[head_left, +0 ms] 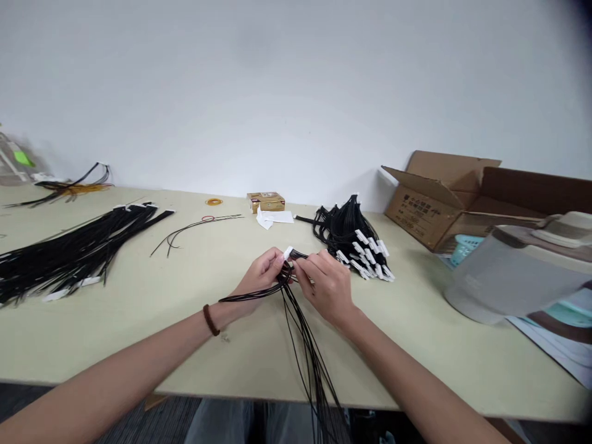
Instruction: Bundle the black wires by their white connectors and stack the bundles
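Observation:
My left hand [261, 275] and my right hand [326, 285] meet over the middle of the pale table [139, 320]. Both are closed on a bundle of thin black wires [305, 336] with white connectors at its top end. The wires fan down from my fingers and hang off the near table edge. A brown band sits on my left wrist. Just beyond my right hand lies a coiled heap of black wires with white connectors [354, 237].
A long sheaf of black wires [69, 253] lies at the left, a few loose wires [194, 228] and rubber bands [213, 201] behind. A small gold box [266, 201] and white paper scraps sit near the wall. An open cardboard box [444, 197] and a grey hat [513, 271] are at the right.

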`<state>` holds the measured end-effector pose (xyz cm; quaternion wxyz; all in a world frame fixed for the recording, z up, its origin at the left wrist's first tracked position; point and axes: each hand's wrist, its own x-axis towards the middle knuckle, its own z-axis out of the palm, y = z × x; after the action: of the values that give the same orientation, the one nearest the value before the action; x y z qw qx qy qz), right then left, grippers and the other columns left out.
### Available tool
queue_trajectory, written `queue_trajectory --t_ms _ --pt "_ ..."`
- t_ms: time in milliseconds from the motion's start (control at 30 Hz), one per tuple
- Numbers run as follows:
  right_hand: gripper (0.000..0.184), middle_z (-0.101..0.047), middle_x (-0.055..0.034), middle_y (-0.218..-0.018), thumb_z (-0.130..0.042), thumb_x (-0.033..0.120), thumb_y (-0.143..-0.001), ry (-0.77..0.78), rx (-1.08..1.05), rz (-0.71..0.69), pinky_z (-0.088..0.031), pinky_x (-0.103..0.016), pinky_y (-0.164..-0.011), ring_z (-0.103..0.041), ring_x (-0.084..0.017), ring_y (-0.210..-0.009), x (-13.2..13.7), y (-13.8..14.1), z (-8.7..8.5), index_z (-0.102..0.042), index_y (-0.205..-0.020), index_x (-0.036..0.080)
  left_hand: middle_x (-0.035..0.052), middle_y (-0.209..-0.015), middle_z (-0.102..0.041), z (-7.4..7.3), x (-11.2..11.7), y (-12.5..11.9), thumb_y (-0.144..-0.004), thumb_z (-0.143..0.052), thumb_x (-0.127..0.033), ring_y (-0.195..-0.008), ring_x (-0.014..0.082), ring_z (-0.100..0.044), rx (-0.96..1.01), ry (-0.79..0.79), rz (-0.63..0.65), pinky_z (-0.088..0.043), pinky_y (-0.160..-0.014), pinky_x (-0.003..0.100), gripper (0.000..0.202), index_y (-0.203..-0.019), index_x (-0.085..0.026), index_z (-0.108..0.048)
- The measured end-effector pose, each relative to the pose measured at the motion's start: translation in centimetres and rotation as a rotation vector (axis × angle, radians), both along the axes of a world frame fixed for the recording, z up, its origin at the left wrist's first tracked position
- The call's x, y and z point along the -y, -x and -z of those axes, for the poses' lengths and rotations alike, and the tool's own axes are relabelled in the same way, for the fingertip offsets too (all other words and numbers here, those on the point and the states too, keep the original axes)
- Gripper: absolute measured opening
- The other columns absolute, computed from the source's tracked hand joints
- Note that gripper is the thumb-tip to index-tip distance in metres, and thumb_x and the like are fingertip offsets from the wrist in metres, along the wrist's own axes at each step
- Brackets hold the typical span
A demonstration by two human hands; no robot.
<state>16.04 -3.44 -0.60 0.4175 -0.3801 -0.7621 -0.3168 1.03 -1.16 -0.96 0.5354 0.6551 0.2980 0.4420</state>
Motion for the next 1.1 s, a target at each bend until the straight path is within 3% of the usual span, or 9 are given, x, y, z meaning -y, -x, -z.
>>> queue_trajectory --t_ms 367,833,967,1100 --pt "0.022 -0.045 0.0011 -0.056 -0.046 0.017 -0.085 0.060 0.004 -0.013 -0.024 -0.026 -0.054 -0.032 -0.012 -0.057 0.04 -0.04 0.06 -0.048 -0.063 0.018 -0.0001 -0.071 -0.052 0.34 -0.12 0.22 -0.084 -0.040 -0.045 -0.068 0.0128 -0.050 -0.121 -0.103 -0.057 -0.041 -0.065 0.025 0.030 -0.077 -0.017 -0.048" --pt "0.023 -0.046 0.0008 -0.057 -0.045 0.017 -0.086 0.107 0.018 -0.011 -0.025 -0.025 -0.054 -0.034 -0.012 -0.058 0.02 -0.12 0.15 -0.051 -0.064 0.018 0.0004 -0.069 -0.053 0.73 -0.49 0.25 -0.080 -0.045 -0.047 -0.065 0.0132 -0.049 -0.102 -0.127 -0.096 -0.042 -0.063 0.025 0.032 -0.075 -0.017 -0.052" --pt "0.023 -0.046 0.0013 -0.056 -0.045 0.019 -0.087 0.073 0.014 0.018 -0.025 -0.025 -0.053 -0.033 -0.012 -0.058 -0.07 -0.12 -0.03 -0.053 -0.066 0.018 -0.0001 -0.071 -0.052 0.50 -0.44 0.12 -0.081 -0.045 -0.045 -0.067 0.0119 -0.050 -0.044 -0.059 -0.039 -0.043 -0.065 0.025 0.029 -0.076 -0.017 -0.051" --pt "0.019 -0.048 0.0018 -0.057 -0.050 0.025 -0.085 0.038 0.027 0.062 -0.025 -0.024 -0.054 -0.035 -0.012 -0.060 -0.61 -0.66 -0.24 -0.055 -0.067 0.020 0.0018 -0.079 -0.056 0.00 -0.18 -0.04 -0.081 -0.048 -0.042 -0.069 0.0116 -0.054 0.103 0.135 0.011 -0.044 -0.065 0.025 0.026 -0.077 -0.016 -0.050"
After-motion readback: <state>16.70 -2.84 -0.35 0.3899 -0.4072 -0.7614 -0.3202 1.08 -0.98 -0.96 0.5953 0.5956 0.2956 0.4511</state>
